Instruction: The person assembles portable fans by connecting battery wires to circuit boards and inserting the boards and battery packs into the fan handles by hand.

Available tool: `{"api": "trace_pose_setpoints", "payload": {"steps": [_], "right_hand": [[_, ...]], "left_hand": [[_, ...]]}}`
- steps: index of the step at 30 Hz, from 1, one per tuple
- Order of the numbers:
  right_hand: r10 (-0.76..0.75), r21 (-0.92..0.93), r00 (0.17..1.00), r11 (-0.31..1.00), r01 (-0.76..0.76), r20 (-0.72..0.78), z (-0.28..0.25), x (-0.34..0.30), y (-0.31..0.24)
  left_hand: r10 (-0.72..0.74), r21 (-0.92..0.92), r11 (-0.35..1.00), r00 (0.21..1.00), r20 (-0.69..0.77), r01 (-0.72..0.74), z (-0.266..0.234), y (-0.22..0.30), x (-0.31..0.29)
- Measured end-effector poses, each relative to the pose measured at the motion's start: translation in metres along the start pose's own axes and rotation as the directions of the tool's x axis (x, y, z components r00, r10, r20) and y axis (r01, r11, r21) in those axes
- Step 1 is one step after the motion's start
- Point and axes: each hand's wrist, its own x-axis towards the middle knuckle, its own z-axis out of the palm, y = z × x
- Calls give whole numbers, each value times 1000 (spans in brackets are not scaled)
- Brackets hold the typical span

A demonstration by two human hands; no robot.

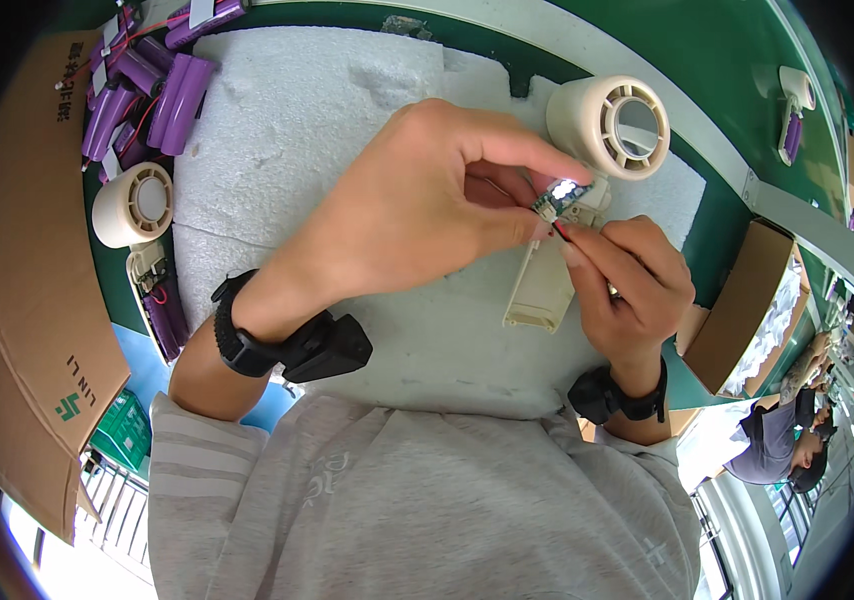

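Between the thumb and fingers of my left hand (417, 205) is a small circuit board (550, 205) with a bright white light glowing on it. Close against its lower edge, my right hand (637, 285) pinches a thin red and black wire (560, 231). Whether the wire's end sits in the board's connector is too small to tell. Beneath both hands lies a cream handheld fan, its round slotted head (572, 115) beyond my fingers and its handle shell (539, 290) pointing toward me. My left hand hides part of the handle's top.
White foam sheeting (287, 120) covers the bench. Purple battery cells (182, 100) with red wires pile up at the far left, above a second fan (115, 215) with an opened handle. Cardboard boxes stand left (27, 280) and right (737, 310). Another person (782, 440) is at far right.
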Motion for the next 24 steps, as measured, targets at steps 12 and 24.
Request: {"api": "trace_pose_setpoints", "payload": {"steps": [12,24], "right_hand": [[294,81,952,954,-287,-89,6,5,-9],[228,26,962,974,-227,-152,10,2,-7]], "left_hand": [[372,420,849,927,-45,-320,11,-9,1],[453,489,778,892,-3,-394,6,-14,3]]}}
